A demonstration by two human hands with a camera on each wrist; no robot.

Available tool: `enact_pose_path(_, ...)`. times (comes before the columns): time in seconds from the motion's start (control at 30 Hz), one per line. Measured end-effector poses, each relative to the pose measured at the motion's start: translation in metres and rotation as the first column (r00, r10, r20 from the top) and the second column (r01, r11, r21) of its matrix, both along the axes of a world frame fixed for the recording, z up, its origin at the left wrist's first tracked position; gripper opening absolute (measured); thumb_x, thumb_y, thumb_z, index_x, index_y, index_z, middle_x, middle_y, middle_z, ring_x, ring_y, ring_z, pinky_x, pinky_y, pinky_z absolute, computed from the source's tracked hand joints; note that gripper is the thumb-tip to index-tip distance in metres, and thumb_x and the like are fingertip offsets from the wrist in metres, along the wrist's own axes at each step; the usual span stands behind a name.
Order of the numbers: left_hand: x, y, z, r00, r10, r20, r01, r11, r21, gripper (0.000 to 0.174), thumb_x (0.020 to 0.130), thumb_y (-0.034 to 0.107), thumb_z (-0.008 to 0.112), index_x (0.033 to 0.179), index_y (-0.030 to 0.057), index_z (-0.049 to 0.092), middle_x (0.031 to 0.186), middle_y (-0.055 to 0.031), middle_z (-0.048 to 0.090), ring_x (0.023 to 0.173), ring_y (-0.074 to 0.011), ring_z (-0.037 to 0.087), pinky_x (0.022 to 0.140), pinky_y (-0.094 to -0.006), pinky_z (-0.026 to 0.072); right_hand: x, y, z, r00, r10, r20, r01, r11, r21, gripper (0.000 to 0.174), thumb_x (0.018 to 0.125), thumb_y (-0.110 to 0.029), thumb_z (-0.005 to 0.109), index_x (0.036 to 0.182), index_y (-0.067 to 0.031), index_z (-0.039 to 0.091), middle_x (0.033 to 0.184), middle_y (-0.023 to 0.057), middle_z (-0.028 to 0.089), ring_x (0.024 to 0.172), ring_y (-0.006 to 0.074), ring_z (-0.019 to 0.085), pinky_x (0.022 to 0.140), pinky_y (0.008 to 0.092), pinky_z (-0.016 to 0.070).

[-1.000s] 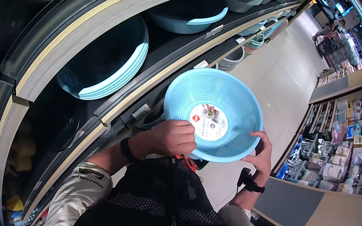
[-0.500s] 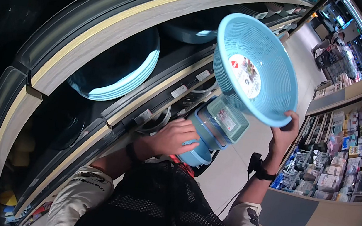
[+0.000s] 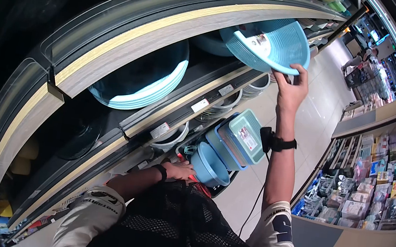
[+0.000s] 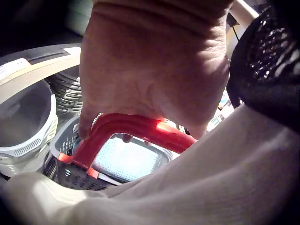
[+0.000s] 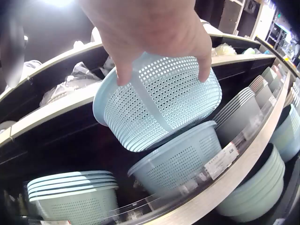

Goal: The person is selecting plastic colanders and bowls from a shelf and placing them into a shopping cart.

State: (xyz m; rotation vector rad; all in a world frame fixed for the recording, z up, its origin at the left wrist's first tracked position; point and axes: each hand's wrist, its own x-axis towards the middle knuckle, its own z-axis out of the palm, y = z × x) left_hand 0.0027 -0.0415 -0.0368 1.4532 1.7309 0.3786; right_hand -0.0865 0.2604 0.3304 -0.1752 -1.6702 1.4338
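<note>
My right hand (image 3: pixel 292 91) grips the rim of a light-blue plastic colander (image 3: pixel 289 40) with a round label inside. In the right wrist view the colander tilts close above another light-blue colander (image 5: pixel 180 161) on the shelf. My left hand (image 4: pixel 154 70) holds the red handle (image 4: pixel 126 123) of a grey shopping basket (image 4: pixel 70 176), its fingertips showing beneath the handle. Beside that hand, in the head view, lie a light-blue round tub (image 3: pixel 209 167) and a stack of rectangular baskets (image 3: pixel 247 136).
The shelf has a wooden front edge (image 3: pixel 172 17) with a clear guard. Stacked blue basins (image 3: pixel 143 99) stand left of the raised colander, grey buckets (image 4: pixel 26 122) lower down. A display of small packaged goods (image 3: pixel 364 190) lines the aisle's right side, and a person is far off.
The right hand has carried the colander up and forward to the shelf, tilting it. The left hand, earlier at the colander, has dropped back to the basket's red handle.
</note>
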Motion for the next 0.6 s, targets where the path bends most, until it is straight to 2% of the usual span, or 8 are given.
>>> enact_pose_path(0.2, 0.001, 0.001, -0.007, 0.997, -0.013, -0.076, 0.014, 1.0, 0.004, 0.05, 0.091, 0.036, 0.069, 0.136, 0.0154, 0.06, 0.131, -0.0119, 0.056, 0.122, -0.035, 0.048, 0.106, -0.0429, 0.0418, -0.077, -0.015, 0.005, 1.0, 0.017, 0.004, -0.017, 0.992, 0.128, 0.047, 0.07, -0.011, 0.093, 0.105, -0.0047, 0.063, 0.108, 0.0025, 0.057, 0.094, 0.0136, 0.059, 0.084, 0.0304, 0.0522)
enact_pose_path(0.3, 0.002, -0.003, 0.006, 0.997, 0.002, -0.072, -0.002, 1.0, -0.003, 0.048, 0.091, 0.032, 0.069, 0.135, 0.0151, 0.061, 0.133, -0.0116, 0.055, 0.123, -0.0353, 0.048, 0.107, -0.0426, 0.0415, -0.101, -0.027, 0.017, 0.988, -0.122, 0.095, 0.092, 0.958, 0.273, 0.049, 0.067, -0.02, 0.092, 0.102, -0.0013, 0.064, 0.106, 0.0074, 0.059, 0.091, 0.0182, 0.061, 0.077, 0.0309, 0.0504)
enact_pose_path(0.33, 0.002, -0.002, 0.008, 0.997, 0.002, -0.072, -0.002, 1.0, -0.003, 0.048, 0.091, 0.032, 0.069, 0.135, 0.0151, 0.061, 0.133, -0.0116, 0.055, 0.123, -0.0353, 0.048, 0.107, -0.0426, 0.0415, -0.111, -0.027, 0.015, 0.975, -0.19, 0.118, 0.141, 0.932, 0.333, 0.053, 0.065, -0.024, 0.09, 0.103, 0.0014, 0.063, 0.106, 0.0121, 0.061, 0.092, 0.0257, 0.063, 0.081, 0.0344, 0.051)
enact_pose_path(0.37, 0.002, -0.002, 0.01, 0.997, 0.008, -0.071, -0.009, 1.0, -0.019, 0.047, 0.091, 0.03, 0.069, 0.135, 0.0149, 0.061, 0.134, -0.0113, 0.055, 0.124, -0.0353, 0.047, 0.107, -0.0427, 0.0413, -0.122, -0.025, 0.009, 0.967, -0.253, 0.017, 0.21, 0.835, 0.509, 0.055, 0.069, -0.029, 0.092, 0.105, 0.0021, 0.065, 0.092, 0.0087, 0.066, 0.08, 0.0164, 0.061, 0.074, 0.031, 0.0505)
enact_pose_path(0.47, 0.0, 0.001, 0.009, 0.998, 0.009, -0.058, -0.012, 0.999, -0.049, 0.047, 0.089, 0.026, 0.07, 0.134, 0.0143, 0.061, 0.136, -0.011, 0.053, 0.125, -0.0353, 0.046, 0.108, -0.043, 0.041, -0.138, -0.022, -0.008, 0.969, -0.246, 0.008, 0.203, 0.818, 0.538, 0.058, 0.069, -0.033, 0.091, 0.107, 0.0037, 0.066, 0.102, 0.0174, 0.07, 0.088, 0.0269, 0.068, 0.08, 0.0339, 0.0524)
enact_pose_path(0.53, -0.001, 0.002, 0.004, 0.999, 0.006, -0.044, -0.008, 0.998, -0.062, 0.048, 0.089, 0.024, 0.071, 0.134, 0.0139, 0.061, 0.136, -0.011, 0.053, 0.126, -0.0353, 0.046, 0.109, -0.0432, 0.0409, -0.131, -0.028, -0.012, 0.916, -0.301, 0.266, 0.094, 0.804, 0.587, 0.073, 0.067, -0.043, 0.089, 0.116, 0.0041, 0.064, 0.116, 0.0241, 0.068, 0.11, 0.0374, 0.066, 0.092, 0.0419, 0.051)
enact_pose_path(0.57, -0.001, 0.002, 0.001, 0.999, 0.015, -0.044, -0.017, 0.999, -0.046, 0.048, 0.088, 0.023, 0.072, 0.134, 0.0135, 0.061, 0.135, -0.0109, 0.053, 0.125, -0.0352, 0.046, 0.108, -0.0431, 0.0411, -0.127, -0.029, -0.013, 0.916, -0.298, 0.27, 0.088, 0.803, 0.589, 0.073, 0.067, -0.043, 0.089, 0.116, 0.0041, 0.064, 0.116, 0.0241, 0.068, 0.11, 0.0374, 0.066, 0.092, 0.0419, 0.051)
enact_pose_path(0.6, 0.001, 0.001, -0.001, 0.999, 0.025, -0.043, -0.026, 0.999, -0.032, 0.049, 0.087, 0.022, 0.073, 0.134, 0.0132, 0.061, 0.134, -0.0108, 0.054, 0.124, -0.0352, 0.046, 0.108, -0.0431, 0.0414, -0.118, -0.036, -0.01, 0.87, -0.354, 0.343, 0.054, 0.76, 0.647, 0.079, 0.066, -0.045, 0.087, 0.123, 0.0036, 0.061, 0.126, 0.0253, 0.062, 0.121, 0.0418, 0.057, 0.102, 0.0514, 0.0425)
